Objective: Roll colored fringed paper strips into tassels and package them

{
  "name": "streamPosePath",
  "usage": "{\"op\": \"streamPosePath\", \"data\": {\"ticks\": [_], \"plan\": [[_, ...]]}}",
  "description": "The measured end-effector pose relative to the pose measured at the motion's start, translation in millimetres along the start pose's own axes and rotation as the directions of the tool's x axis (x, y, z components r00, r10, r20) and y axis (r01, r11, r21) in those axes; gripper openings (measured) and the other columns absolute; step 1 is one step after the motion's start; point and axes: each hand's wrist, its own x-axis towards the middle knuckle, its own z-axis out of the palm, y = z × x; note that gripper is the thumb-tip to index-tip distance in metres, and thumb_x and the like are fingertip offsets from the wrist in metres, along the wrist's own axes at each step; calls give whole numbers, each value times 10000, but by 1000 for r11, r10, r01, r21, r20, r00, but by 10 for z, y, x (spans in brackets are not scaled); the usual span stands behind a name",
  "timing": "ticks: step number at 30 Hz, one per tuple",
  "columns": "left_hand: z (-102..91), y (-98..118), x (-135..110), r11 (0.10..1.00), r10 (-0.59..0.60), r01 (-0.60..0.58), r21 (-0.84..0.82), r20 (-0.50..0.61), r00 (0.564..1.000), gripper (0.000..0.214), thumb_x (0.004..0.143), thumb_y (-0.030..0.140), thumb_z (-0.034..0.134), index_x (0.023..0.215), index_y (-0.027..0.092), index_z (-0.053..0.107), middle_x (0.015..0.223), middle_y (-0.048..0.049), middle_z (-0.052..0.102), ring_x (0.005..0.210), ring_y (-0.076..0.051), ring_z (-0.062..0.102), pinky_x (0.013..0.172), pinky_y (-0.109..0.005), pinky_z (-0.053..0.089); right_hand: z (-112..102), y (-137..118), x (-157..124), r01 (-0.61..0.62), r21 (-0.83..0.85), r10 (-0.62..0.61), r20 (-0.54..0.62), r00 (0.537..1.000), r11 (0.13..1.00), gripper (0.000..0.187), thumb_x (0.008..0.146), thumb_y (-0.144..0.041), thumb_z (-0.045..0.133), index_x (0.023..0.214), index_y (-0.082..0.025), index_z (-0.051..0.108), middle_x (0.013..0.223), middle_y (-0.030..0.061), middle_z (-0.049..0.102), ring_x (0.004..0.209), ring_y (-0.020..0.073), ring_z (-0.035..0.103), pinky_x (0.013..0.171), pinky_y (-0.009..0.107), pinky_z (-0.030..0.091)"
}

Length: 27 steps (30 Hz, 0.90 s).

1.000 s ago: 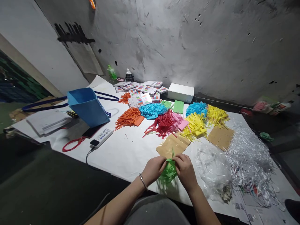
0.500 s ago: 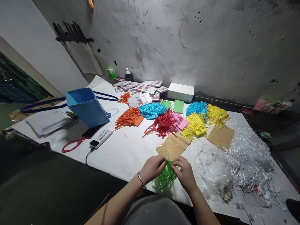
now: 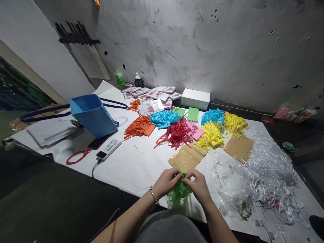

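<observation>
A bunch of shiny green plastic strips [image 3: 179, 193] hangs at the near edge of the table, below my fingers. My left hand [image 3: 166, 183] pinches its top from the left; a silver bangle circles that wrist. From the right, my right hand [image 3: 198, 186] pinches the same top with thumb and forefinger, the fingertips of both hands almost meeting. Just beyond the hands lies a flat tan paper packet [image 3: 186, 157]. Fringed paper bundles in red [image 3: 179, 133], pink [image 3: 191, 131] and yellow [image 3: 211, 135] lie past it.
Clear plastic bags [image 3: 231, 185] and a heap of white strings [image 3: 272, 175] cover the right side. At left stand a blue box-shaped bag [image 3: 93, 114], a power bank [image 3: 109, 150] and a red cord [image 3: 78, 157]. Printed packets [image 3: 152, 107] and a white box [image 3: 195, 99] sit near the wall.
My fingertips have shifted slightly at the top of the green strips, which now show less above my fingers. The right hand's fingers have curled a little. Everything else stays put.
</observation>
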Motion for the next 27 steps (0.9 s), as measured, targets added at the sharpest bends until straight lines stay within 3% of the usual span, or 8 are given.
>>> {"op": "streamPosePath", "data": {"ticks": [7,11,16,23,27], "plan": [[17,-85,15,966,-61,76,-248,70,996,364,852,469,488,807,145,648,669,10,588,578,-113,480,537,-207,361,36,15,42,-85,131,78,57,995,988,222,643,-232,709,538,-188,518,620,-43,530,656,139,514,657,246,380],[6,-106,35,981,-33,40,-191,37,999,317,848,394,493,707,145,628,643,14,563,620,-119,469,570,-209,358,36,24,50,-147,284,106,156,982,947,283,624,-344,768,549,-178,551,669,-15,584,712,159,540,711,272,404],[-10,-128,47,994,-29,32,-107,35,999,262,844,334,488,723,148,628,659,3,583,635,-128,486,585,-214,368,-4,36,47,-252,406,162,243,956,878,302,658,-402,766,585,-166,593,668,-11,578,689,147,511,671,258,390],[-62,-137,72,996,-6,13,-86,75,997,302,867,392,467,723,162,599,672,6,567,657,-134,490,597,-214,380,-68,49,44,-212,406,97,284,954,889,267,782,-401,665,661,-165,633,715,-3,582,730,149,510,714,260,393],[-86,-178,96,991,-17,31,-127,113,993,337,867,442,469,730,162,596,672,15,554,650,-128,474,578,-208,377,-65,69,44,-77,273,31,169,985,959,229,818,-367,618,690,-177,602,766,11,589,754,158,535,718,265,415]]}}
